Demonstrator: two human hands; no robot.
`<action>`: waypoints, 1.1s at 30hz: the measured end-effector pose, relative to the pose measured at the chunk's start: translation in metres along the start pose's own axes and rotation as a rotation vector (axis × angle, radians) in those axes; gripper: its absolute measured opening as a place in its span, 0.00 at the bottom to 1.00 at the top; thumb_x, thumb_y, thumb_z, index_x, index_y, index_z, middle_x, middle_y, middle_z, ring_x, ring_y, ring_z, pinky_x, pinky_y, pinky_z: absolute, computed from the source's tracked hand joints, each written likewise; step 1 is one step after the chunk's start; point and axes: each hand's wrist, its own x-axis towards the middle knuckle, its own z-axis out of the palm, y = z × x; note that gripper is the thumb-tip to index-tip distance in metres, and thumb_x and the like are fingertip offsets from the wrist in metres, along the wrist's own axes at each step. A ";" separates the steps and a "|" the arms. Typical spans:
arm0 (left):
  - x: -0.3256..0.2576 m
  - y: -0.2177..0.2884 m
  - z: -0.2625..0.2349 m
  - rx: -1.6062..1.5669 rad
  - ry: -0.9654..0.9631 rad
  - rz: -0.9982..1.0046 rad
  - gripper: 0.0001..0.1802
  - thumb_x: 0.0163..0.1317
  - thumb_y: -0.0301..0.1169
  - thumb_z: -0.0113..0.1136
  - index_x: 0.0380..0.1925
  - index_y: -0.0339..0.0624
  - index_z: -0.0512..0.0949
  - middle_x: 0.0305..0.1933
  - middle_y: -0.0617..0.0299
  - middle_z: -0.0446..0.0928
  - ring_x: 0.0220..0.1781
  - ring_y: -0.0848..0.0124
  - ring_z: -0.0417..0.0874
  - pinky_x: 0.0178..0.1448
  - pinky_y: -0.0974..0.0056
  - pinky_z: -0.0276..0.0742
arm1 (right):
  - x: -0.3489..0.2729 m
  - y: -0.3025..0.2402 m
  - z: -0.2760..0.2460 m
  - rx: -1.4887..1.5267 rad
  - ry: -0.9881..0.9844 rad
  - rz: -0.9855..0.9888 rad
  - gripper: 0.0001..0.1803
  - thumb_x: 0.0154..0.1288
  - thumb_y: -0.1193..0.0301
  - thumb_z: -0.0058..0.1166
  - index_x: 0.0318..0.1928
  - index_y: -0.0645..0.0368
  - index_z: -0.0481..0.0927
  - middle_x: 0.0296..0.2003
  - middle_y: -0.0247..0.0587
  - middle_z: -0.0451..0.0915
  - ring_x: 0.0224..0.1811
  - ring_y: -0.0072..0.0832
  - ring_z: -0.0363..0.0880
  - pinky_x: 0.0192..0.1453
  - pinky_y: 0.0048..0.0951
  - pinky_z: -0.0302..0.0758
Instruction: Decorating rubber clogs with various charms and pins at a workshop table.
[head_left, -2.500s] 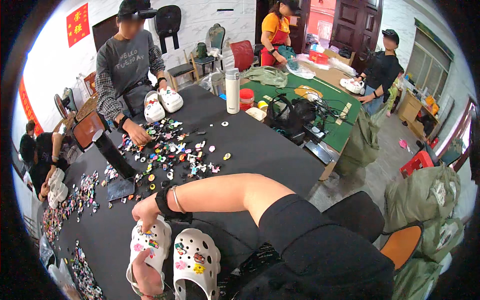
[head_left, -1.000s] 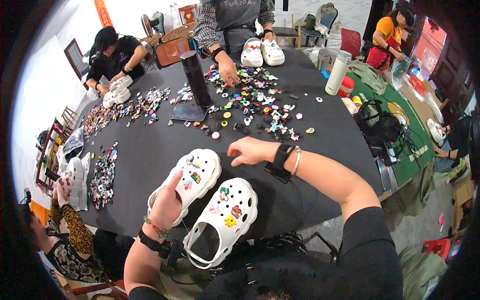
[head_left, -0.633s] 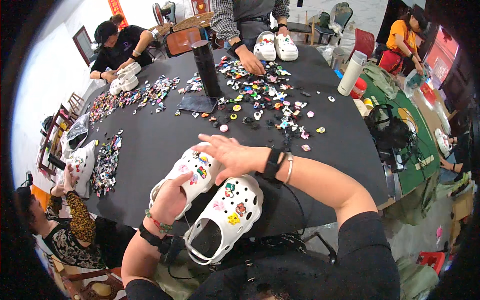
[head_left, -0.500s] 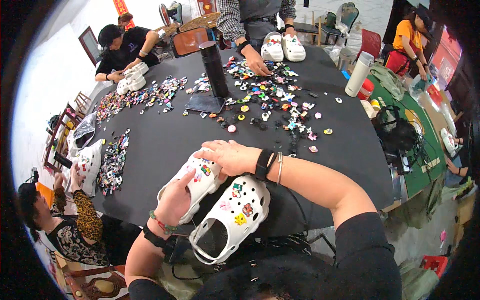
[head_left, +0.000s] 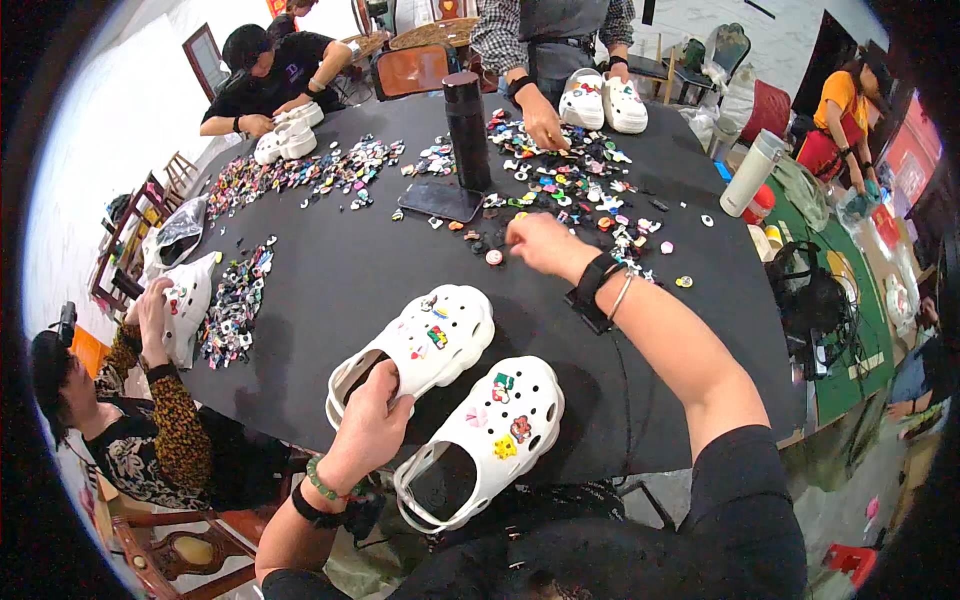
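A white clog (head_left: 455, 335) with several colourful charms on its upper lies on the black table in front of me. My left hand (head_left: 375, 410) is closed on this clog's upper at the foot opening, thumb on top and fingers inside. Beside it, to the right and nearer me, rests a second white clog (head_left: 510, 400), also bearing charms; neither hand touches it. My right hand (head_left: 548, 245) is stretched out over the near edge of a scattered heap of shoe charms (head_left: 575, 195). Its fingers bend downward, and the fingertips are too unclear to show whether they pinch anything.
A black bottle (head_left: 465, 130) stands behind a dark phone (head_left: 440, 202). More charm heaps (head_left: 235, 305) lie at left. Co-workers handle white clogs (head_left: 288, 135) across the table and at left. A pale bottle (head_left: 752, 172) stands at the right on a green surface (head_left: 850, 375).
My right hand has left the left-hand clog and moved away to the charm heap. My left hand has shifted its grip to the clog's opening. The view has moved slightly.
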 end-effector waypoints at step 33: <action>-0.014 0.002 -0.006 0.272 0.070 0.244 0.24 0.56 0.25 0.64 0.52 0.30 0.69 0.47 0.39 0.77 0.52 0.44 0.78 0.55 0.52 0.74 | -0.050 0.001 -0.025 0.338 0.312 -0.015 0.08 0.54 0.78 0.61 0.37 0.62 0.83 0.33 0.44 0.83 0.36 0.31 0.83 0.43 0.31 0.79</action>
